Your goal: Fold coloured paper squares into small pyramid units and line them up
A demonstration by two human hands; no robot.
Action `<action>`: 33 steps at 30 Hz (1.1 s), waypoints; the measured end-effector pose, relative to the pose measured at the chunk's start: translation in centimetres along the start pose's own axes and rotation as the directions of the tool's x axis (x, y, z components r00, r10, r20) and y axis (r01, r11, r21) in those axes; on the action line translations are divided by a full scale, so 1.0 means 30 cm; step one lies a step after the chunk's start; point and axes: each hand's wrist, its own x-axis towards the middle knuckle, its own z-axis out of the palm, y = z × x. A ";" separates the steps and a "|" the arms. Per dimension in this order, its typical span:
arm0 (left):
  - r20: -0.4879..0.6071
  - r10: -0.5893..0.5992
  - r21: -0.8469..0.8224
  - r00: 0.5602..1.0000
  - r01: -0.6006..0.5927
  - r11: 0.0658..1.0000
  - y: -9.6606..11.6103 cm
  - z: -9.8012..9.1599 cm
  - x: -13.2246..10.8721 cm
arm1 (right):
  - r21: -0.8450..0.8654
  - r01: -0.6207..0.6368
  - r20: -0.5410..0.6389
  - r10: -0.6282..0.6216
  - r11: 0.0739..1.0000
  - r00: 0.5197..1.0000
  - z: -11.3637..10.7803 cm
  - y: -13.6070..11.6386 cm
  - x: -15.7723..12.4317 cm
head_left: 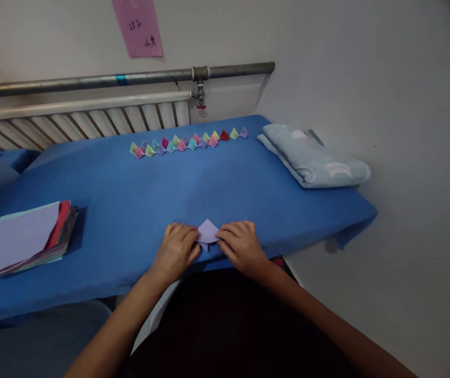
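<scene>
a lived-in room, in a home or perhaps a dormitory: a white sectional radiator (91, 106) stands against a plain pale wall (366, 79) below a bare metal heating pipe (91, 82) with a red-handled valve (200, 93), a handwritten pink paper note (140, 31) hangs above, and a folded, patterned pale-blue blanket (315, 160) lies on a draped blue cloth (126, 194), bed or table beneath unclear

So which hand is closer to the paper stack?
Left. The left hand is right of the paper stack, pinching one side of the folded lilac paper; the right hand is farther off, at that paper's other side.
</scene>
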 end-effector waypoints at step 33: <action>0.152 -0.454 0.128 0.878 0.438 0.890 0.014 0.024 0.084 | 0.035 -0.298 0.010 0.298 0.954 0.954 0.009 -0.003 0.055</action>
